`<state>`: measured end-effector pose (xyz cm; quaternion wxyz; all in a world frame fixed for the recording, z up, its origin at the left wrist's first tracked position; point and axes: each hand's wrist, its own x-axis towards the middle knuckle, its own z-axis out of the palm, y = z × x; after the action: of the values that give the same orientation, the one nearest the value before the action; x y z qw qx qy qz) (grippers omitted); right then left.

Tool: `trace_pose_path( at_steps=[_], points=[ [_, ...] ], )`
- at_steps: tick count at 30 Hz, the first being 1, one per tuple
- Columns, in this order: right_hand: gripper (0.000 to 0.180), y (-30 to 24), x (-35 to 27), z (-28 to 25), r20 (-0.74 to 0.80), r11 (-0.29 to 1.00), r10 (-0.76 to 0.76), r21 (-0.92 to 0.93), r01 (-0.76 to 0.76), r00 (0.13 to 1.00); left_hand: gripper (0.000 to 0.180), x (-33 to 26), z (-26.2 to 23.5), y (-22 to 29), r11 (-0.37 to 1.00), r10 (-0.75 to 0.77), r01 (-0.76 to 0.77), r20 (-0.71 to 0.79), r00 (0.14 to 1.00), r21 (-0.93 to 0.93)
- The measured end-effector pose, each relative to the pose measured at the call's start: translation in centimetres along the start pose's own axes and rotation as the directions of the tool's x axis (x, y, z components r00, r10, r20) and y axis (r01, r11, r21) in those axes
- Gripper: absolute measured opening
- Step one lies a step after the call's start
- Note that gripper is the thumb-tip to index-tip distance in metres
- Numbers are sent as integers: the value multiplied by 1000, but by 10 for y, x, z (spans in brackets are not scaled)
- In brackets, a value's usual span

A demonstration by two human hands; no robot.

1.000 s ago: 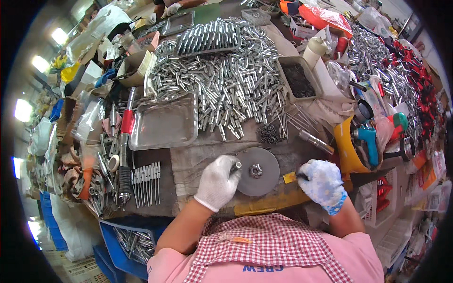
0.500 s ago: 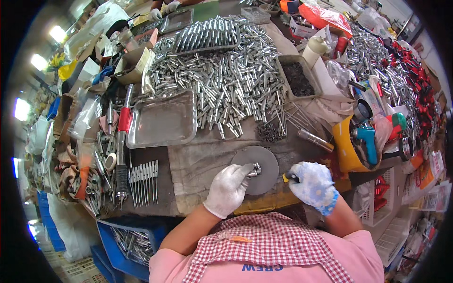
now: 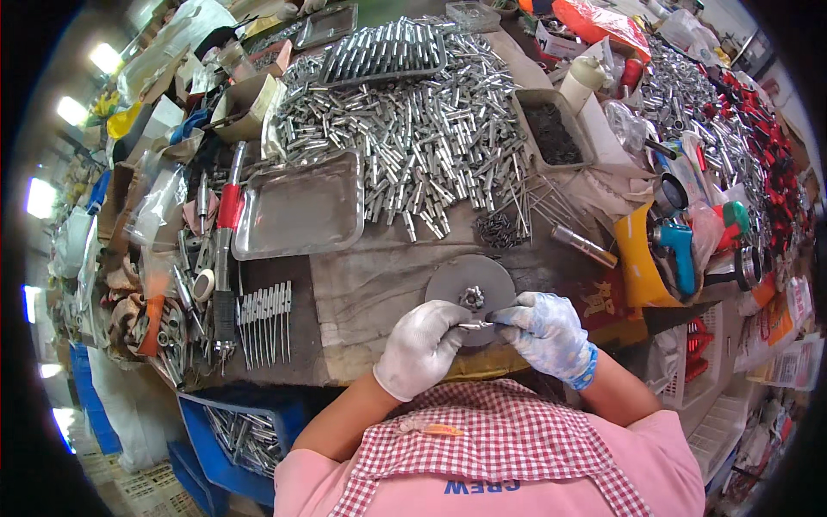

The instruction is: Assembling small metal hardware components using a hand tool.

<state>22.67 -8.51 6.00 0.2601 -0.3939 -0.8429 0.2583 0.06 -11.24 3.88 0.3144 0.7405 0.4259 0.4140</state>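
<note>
One small metal part, pinched by left hand and right hand, points sideways (long axis left-to-right).

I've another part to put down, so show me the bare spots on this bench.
Widest: the brown cloth between metal tray, slim rods, gray disc and left hand. The tray also looks bare. Crowded: the heap of metal parts behind, clutter around the red-banded tool, and the disc's near edge, by the right hand.
</note>
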Motion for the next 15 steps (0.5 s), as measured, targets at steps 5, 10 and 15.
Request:
trace_pose_path(
  at_steps=[5, 10, 15],
  points=[
    [19, -8, 1, -1, 49, 988, -39, -148, 46, 998, 20, -3, -6, 3, 997, 63, -64, 18, 998, 44],
    [28, -1, 0, 2, 1, 979, -143, -147, 142, 990, 22, -4, -5, 0, 985, 122, -127, 54, 991, 114],
    [31, 0, -3, 5, -20, 942, -213, -269, 200, 977, 22, -3, 0, 0, 995, 68, -72, 66, 996, 71]
  ],
)
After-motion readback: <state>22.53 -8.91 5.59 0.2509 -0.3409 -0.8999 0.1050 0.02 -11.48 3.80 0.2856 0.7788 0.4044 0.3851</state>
